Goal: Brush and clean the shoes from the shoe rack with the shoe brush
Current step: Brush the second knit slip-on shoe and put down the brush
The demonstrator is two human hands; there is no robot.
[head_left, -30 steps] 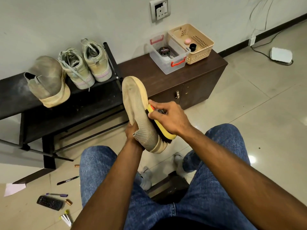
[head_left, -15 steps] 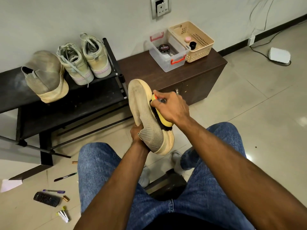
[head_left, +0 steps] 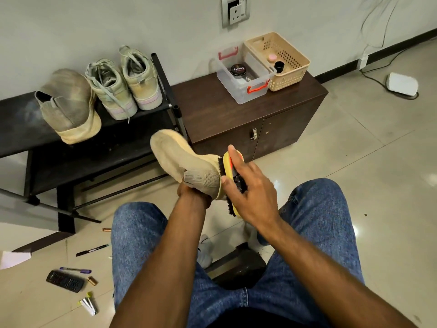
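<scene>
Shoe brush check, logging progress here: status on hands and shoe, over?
Left hand grips tan shoe at heel. Right hand holds shoe brush, bristles on the shoe's side. Nothing in the way.

Held shoe (head_left: 186, 162): beige sole, grey knit upper with fine perforations; brush (head_left: 230, 176): yellow back, orange trim, black bristles; pair of sneakers (head_left: 123, 86) on black rack (head_left: 21, 136): pale green-grey, pink stripe at sole; cabinet (head_left: 236, 110): dark brown woodgrain; clear box (head_left: 241, 84) with red handles; basket (head_left: 283, 60): beige lattice; jeans (head_left: 319, 221): blue denim; floor (head_left: 354, 143): cream tile.
</scene>
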